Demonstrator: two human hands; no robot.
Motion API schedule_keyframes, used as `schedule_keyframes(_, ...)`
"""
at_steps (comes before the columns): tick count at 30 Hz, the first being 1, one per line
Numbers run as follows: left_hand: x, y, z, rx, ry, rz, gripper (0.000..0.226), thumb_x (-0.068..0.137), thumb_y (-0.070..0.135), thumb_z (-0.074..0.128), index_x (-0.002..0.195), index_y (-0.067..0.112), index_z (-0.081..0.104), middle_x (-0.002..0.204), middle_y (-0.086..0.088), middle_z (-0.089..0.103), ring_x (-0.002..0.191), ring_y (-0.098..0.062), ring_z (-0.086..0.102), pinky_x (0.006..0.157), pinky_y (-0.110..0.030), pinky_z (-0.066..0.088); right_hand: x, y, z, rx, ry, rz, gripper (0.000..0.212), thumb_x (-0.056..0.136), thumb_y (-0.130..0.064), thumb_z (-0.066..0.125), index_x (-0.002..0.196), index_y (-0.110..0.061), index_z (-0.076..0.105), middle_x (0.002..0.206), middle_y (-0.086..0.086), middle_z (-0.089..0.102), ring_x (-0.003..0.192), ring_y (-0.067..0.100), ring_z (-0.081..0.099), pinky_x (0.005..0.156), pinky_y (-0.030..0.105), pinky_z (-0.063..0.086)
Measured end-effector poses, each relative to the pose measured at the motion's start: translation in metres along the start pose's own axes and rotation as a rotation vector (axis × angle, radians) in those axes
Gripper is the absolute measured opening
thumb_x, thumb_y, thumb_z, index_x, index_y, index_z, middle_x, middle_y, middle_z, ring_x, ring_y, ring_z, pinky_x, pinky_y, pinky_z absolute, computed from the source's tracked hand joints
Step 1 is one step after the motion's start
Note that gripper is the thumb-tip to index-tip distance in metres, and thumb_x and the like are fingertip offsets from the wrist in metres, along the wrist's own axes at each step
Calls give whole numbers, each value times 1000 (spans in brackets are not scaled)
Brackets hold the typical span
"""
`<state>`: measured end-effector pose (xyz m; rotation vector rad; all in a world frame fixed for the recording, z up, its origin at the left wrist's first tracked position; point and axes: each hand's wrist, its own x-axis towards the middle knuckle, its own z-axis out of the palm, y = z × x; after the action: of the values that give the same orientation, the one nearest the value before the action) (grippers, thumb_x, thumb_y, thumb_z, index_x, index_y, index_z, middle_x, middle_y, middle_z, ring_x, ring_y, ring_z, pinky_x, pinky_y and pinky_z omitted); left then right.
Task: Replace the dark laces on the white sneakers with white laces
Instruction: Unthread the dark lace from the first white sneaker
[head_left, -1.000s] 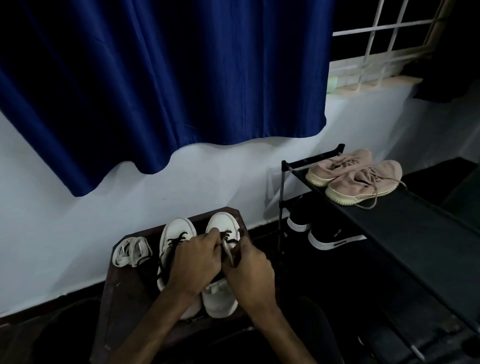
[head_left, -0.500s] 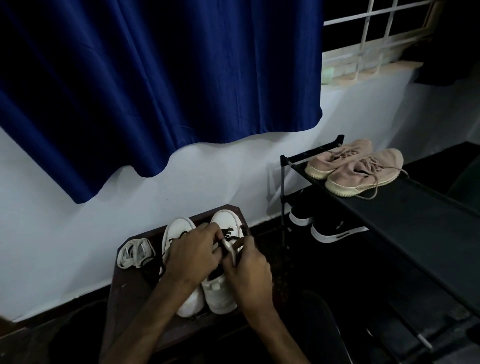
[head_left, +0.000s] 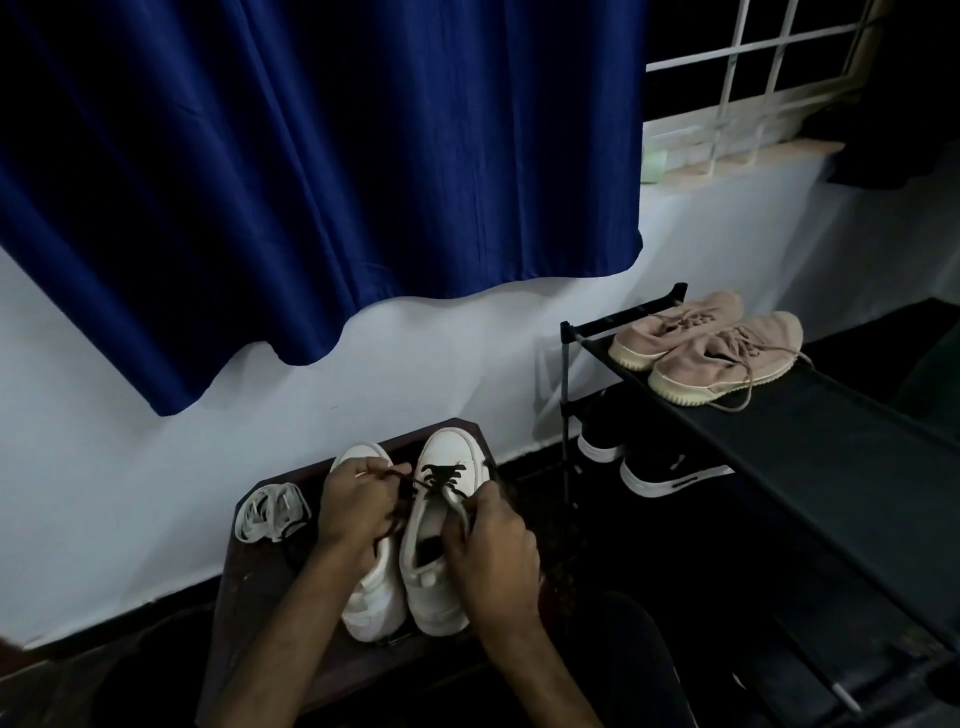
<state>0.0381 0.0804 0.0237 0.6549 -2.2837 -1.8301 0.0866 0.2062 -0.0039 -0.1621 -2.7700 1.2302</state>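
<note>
Two white sneakers stand side by side on a dark wooden stool (head_left: 249, 587), toes toward the wall. The right sneaker (head_left: 441, 519) has a dark lace (head_left: 441, 475) crossing its upper eyelets. My left hand (head_left: 353, 512) covers the left sneaker (head_left: 374, 603) and pinches a strand of the dark lace, pulled out to the left. My right hand (head_left: 493, 551) grips the right sneaker's side near the tongue. A bundle of white laces (head_left: 270, 512) lies on the stool, left of the shoes.
A black shoe rack (head_left: 810, 447) stands to the right with a pair of pink sneakers (head_left: 711, 353) on top and dark shoes (head_left: 670, 470) below. A blue curtain (head_left: 311, 182) hangs over the white wall behind the stool.
My hands have moved apart. The left hand has drawn a strand of dark lace out to the left, exposing the right sneaker's tongue and laced eyelets.
</note>
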Motion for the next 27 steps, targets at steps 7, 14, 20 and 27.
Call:
schedule_keyframes(7,-11,24,-2,1000,-293,559,23,82,23,56,102,34,61,108,21,59,100,-4,57,83,-31,47,0,3,3,26,32,3,23,92,-41,47,100,-20,44,101,4,64,93,32,63,77,42,49)
schedule_keyframes(14,-12,17,3,1219,-227,808,15,90,39,59,99,28,65,111,11,57,107,-11,54,83,-33,47,0,2,3,20,20,-18,25,92,-41,47,103,-19,44,103,4,64,93,32,63,78,43,50)
schedule_keyframes(20,6,19,-25,478,126,573,15,85,23,71,74,23,61,88,10,61,81,-13,61,72,-34,49,-2,-1,0,-13,4,-21,22,94,-39,43,103,-19,43,107,6,63,98,36,62,78,41,46)
schedule_keyframes(27,5,-1,-22,601,-88,612,41,84,20,71,122,23,54,120,9,56,109,-14,52,91,-36,44,0,1,2,8,23,-6,24,92,-39,46,107,-20,44,107,5,64,98,33,62,79,41,47)
